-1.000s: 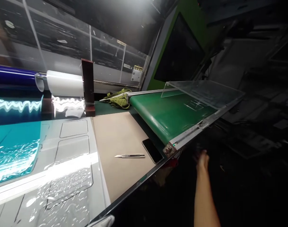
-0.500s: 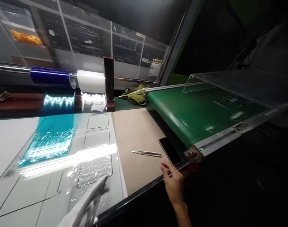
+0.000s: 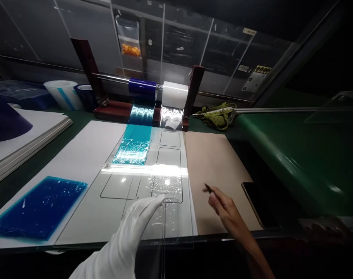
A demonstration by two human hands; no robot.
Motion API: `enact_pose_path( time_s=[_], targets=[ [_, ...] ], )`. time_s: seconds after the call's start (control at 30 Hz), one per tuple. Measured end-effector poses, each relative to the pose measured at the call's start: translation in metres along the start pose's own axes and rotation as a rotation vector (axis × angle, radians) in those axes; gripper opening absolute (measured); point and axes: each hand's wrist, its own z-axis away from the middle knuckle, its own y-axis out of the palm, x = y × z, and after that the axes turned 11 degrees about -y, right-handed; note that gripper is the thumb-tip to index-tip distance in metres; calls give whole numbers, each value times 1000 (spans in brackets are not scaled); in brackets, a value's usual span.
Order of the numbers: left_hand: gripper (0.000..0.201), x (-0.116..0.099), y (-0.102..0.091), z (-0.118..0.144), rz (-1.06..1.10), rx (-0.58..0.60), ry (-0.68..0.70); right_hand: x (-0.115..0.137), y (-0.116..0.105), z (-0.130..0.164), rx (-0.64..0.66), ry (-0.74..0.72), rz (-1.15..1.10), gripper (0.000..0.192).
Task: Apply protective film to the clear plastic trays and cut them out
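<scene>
My right hand, at lower centre-right, pinches a slim knife, its long axis running up-left over the brown board. My gloved left hand lies flat, fingers together, on the clear sheet (just left of the knife), so the right is nearer.

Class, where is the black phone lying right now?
In the head view, the phone lies at the right, beside the brown sheet, below the green conveyor belt.
</scene>
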Motion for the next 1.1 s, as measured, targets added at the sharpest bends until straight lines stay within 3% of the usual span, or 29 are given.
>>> enact_pose_path(
  time_s=[0.07, 0.13, 0.27, 0.37, 0.57, 1.0, 1.1],
  targets=[
    [79, 7, 5, -3, 16, 28, 9, 35, 13, 13, 150, 45, -148, 33],
    [73, 13, 7, -4, 32, 61, 12, 65, 24, 22, 268, -15, -251, 39],
    [67, 20, 1, -3, 59, 144, 10, 93, 40, 31, 377, -66, -192, 36],
    [73, 21, -5, -2, 57, 193, 37, 91, 52, 32, 427, -79, -151, 45],
    [86, 19, -6, -1, 34, 206, 33, 81, 70, 27, 355, -160, -185, 59],
    [77, 14, 18, 0, 16, 147, 85, 75, 59, 31, 377, -165, -80, 66],
    [77, 8, 15, -2, 31, 148, 98, 70, 58, 33, 359, -174, -123, 68]
  ],
)
